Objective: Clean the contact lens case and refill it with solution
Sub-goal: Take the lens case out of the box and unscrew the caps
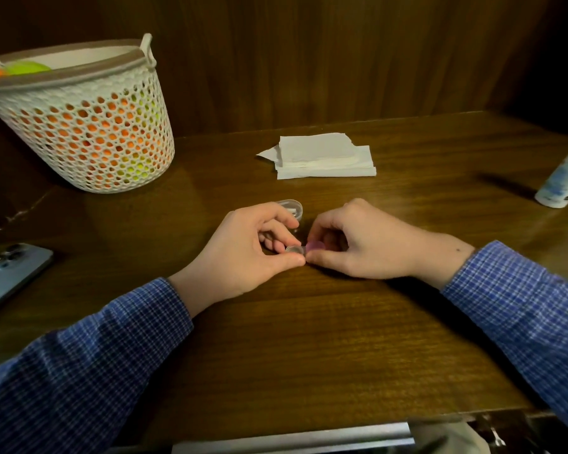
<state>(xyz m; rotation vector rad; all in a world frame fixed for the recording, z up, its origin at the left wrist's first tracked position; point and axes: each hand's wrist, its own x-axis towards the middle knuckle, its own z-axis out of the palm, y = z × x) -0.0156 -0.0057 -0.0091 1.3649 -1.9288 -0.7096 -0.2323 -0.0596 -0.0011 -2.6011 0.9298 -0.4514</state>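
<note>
Dark brown wood grain runs across the desk (pixel 309 339), and at its middle both hands meet over a small contact lens case (pixel 300 249). The left hand (pixel 243 253) pinches the clear end of the case between curled fingers (pixel 277 245) and thumb. The right hand (pixel 358 247) has its fingers curled round the purple cap (pixel 315 246) on the other end, thumb tip pressed just below it. The two thumbs touch beneath the case, which sits low over the desk between the fingertips. Just beyond the left fingers lies a clear plastic container (pixel 291 206), partly hidden by them. Farther past the fingers rests a stack of folded white tissues (pixel 322 157). Well off to the right of the right-hand fingers stands a white solution bottle (pixel 563 181), cut off by the frame edge. Far to the left of the left fingers are a white mesh basket (pixel 89 126) holding orange and green things and a phone (pixel 7 276) lying face down. Both sleeves are blue check.
</note>
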